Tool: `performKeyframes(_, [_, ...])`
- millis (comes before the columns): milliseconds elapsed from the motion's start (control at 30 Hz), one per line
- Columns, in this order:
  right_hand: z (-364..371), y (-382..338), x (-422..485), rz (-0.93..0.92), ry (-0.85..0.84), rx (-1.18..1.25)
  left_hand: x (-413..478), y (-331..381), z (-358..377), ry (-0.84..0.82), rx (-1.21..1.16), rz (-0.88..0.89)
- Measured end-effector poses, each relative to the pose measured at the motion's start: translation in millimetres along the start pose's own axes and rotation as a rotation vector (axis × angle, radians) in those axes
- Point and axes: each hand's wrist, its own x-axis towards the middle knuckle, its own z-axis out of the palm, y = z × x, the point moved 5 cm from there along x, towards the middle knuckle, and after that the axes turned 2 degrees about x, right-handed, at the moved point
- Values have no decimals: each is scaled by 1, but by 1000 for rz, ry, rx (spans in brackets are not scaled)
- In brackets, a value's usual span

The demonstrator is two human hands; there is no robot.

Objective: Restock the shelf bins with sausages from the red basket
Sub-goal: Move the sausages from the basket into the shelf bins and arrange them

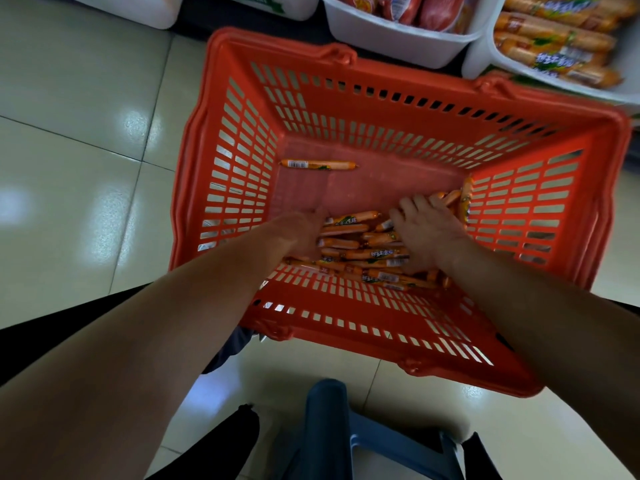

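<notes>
A glossy floor (69,133) of pale square tiles with thin dark joints is spreading under everything, catching soft white glare. The red basket (381,327) is sitting on it, a rectangular tub of hard plastic with slotted walls and a plain bottom. Most of the sausages (363,247) are lying heaped against the basket's near wall: slim orange sticks in shiny film with barcode labels. One lone sausage (318,164) is lying apart near the far wall.

Both bare forearms are reaching down into the basket. The left hand (304,233) is standing edge-on at the left side of the heap, touching it. Its fingers are sinking out of sight among the sticks, so whether they are gripping anything cannot be told. The right hand (426,233) is resting palm down on the right side of the heap, its fingers spread and fairly straight, pressing on the sausages rather than closing round one.

Beyond the basket, smooth white shelf bins are running off the top edge. A middle bin (391,39) is holding red packs (433,8). A right bin (498,60) is holding larger orange sausages (554,39), blurred. A left bin (138,8) is showing only its wall.

At the bottom, a blue stool (329,427) and dark clothing (235,438) are showing, both cut off by the frame edge.
</notes>
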Motion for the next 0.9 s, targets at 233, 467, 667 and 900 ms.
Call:
performKeyframes(233, [2,10,4,-9,-72,70,1,1,4,-49,-23,-22])
performKeyframes(467, [6,2,3,-19,-150,271,-1,-1,4,-73,-60,-50])
performKeyframes(667, [13,-2,6,-1,-203,379,-7,-7,4,-38,-86,-64])
performKeyframes(900, [12,-10,8,-1,-228,532,-20,-23,-12,57,-231,-49])
